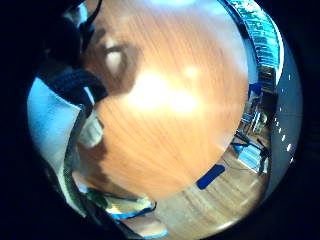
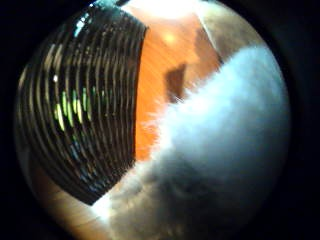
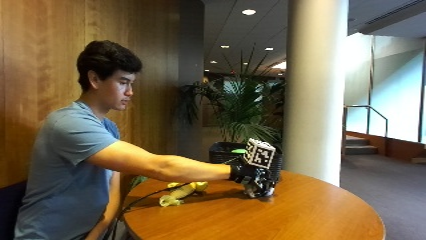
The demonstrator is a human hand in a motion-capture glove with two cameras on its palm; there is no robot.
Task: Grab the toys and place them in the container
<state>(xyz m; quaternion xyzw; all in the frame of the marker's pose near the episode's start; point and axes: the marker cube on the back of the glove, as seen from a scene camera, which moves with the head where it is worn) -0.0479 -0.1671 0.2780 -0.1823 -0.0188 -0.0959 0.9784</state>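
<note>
right hand (image 3: pixel 247 176) fingers curled round grey fluffy toy (image 2: pixel 225 150) | black basket (image 3: pixel 229 152) just behind fingers, something green inside | yellow toy (image 3: pixel 180 193) left on bench (image 3: pixel 299 215) | roughly midway

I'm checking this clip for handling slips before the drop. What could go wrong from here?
The gloved right hand holds a fluffy white toy low over the table, beside the black slatted container. Unless it is lifted, the toy might catch the container's wall. The soft fur could slip from the fingers. A yellow toy lies under the outstretched forearm, which might nudge it.
</note>
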